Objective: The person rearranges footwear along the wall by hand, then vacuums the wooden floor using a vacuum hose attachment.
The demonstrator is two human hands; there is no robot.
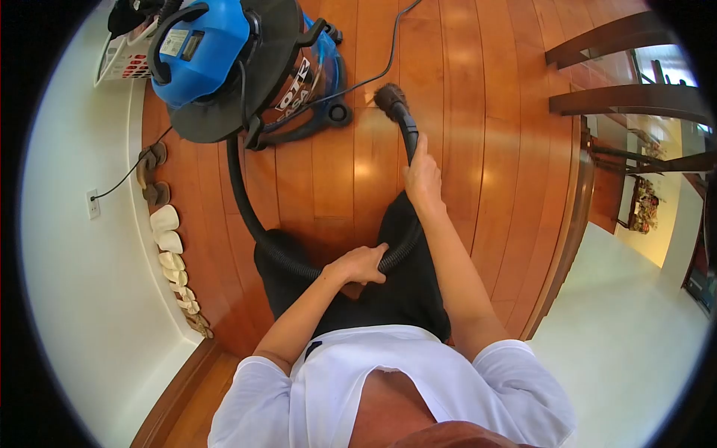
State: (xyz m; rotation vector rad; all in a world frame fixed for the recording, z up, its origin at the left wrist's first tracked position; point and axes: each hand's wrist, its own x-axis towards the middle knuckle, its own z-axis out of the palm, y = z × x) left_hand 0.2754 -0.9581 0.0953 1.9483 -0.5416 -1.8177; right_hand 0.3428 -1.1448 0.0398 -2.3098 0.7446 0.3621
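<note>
Vacuum [213, 52] blue and black, lettering [293, 88] white. Hose [243, 194] black. Brush [388, 98] dark brown. Floor [321, 187] orange-brown, striped dark lengthwise. Shirt [321, 388] white, trousers [407, 299] black. Wall [75, 261] white.

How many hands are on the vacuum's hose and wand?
2: the left hand on the ribbed hose over the lap, the right hand on the wand behind the brush.

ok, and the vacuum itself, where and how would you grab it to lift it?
By the black handle on the blue lid, likely from above, fingers wrapped around the bar. It arches clear of the lid, while the drum is wide and round. I'd avoid pulling on the hose: it looks flexible.
</note>
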